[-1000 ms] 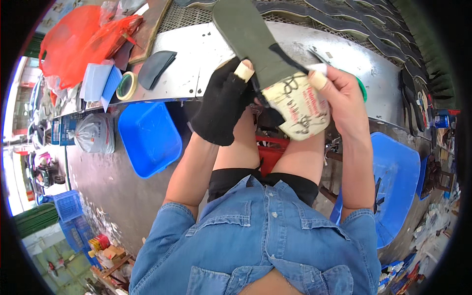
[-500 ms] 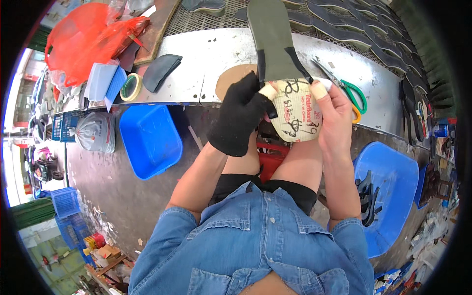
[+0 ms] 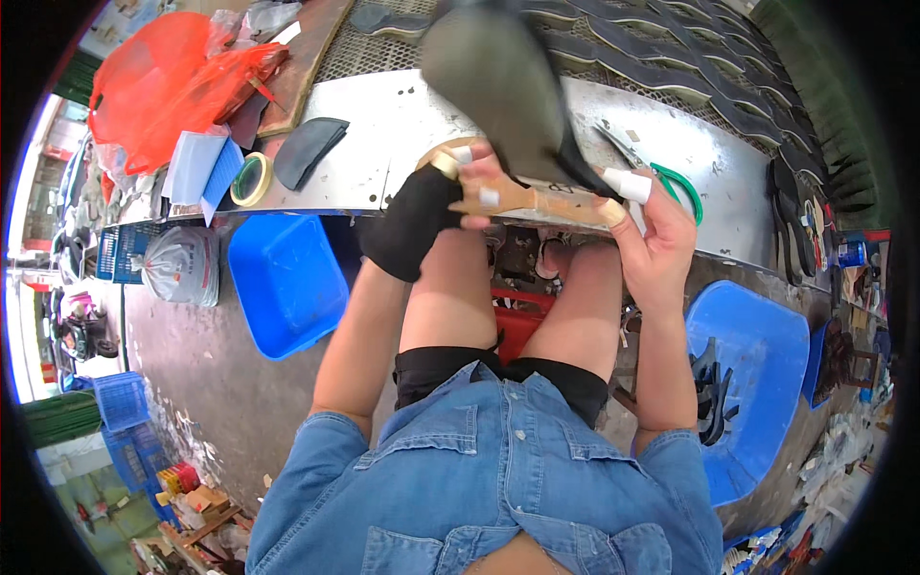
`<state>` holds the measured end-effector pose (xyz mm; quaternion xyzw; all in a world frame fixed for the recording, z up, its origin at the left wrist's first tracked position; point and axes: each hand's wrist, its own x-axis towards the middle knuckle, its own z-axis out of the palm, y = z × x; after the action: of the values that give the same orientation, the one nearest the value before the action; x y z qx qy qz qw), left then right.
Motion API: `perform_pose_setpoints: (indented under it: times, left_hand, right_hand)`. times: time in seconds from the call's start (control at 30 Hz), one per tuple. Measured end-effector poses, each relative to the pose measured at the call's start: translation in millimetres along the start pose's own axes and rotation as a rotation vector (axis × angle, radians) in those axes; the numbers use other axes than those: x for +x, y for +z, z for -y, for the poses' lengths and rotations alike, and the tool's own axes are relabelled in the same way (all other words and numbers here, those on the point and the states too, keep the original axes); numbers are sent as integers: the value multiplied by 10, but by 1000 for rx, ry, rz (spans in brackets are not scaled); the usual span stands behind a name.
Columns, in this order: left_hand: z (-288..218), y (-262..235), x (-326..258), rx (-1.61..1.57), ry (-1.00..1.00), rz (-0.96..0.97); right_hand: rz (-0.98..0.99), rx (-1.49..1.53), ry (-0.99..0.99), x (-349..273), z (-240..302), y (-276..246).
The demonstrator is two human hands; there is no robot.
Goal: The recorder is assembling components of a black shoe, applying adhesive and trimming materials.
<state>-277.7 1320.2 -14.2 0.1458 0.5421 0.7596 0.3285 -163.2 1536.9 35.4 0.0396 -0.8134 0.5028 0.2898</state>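
A shoe insole [image 3: 494, 86] with a grey-green face and black edging is raised and tilted over the front of the metal worktop, blurred by motion. My right hand [image 3: 652, 225], its fingertips taped white, pinches the insole near its lower right corner. My left hand [image 3: 417, 211], in a black fingerless glove, is at the lower left of the insole. Its fingers are apart and partly smeared, the thumb off the insole; whether the fingertips touch its underside is unclear. Green-handled scissors [image 3: 682, 195] lie on the worktop beyond my right hand.
Rows of dark soles [image 3: 661, 57] lie on a mesh rack behind the metal worktop [image 3: 369, 115]. At left are a tape roll [image 3: 251, 180], dark pieces [image 3: 311, 153] and a red bag [image 3: 158, 86]. Blue tubs [image 3: 287, 283] stand on the floor either side of my legs.
The insole has tipped up, so its written pale underside now shows only as a narrow strip. My left hand has shifted left and its thumb has come off the insole.
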Motion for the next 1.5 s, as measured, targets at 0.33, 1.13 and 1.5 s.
perform_pose_setpoints:
  times: [0.33, 1.13, 1.5]
  left_hand:
    - [-267, 408, -217, -254, -304, 193]
    - [-2, 652, -102, 102, 125, -121]
    - [94, 621, -90, 62, 71, -172]
  right_hand:
    - [-141, -212, -113, 27, -51, 13]
    - [-177, 675, 676, -51, -106, 434]
    - [-49, 558, 573, -122, -252, 355]
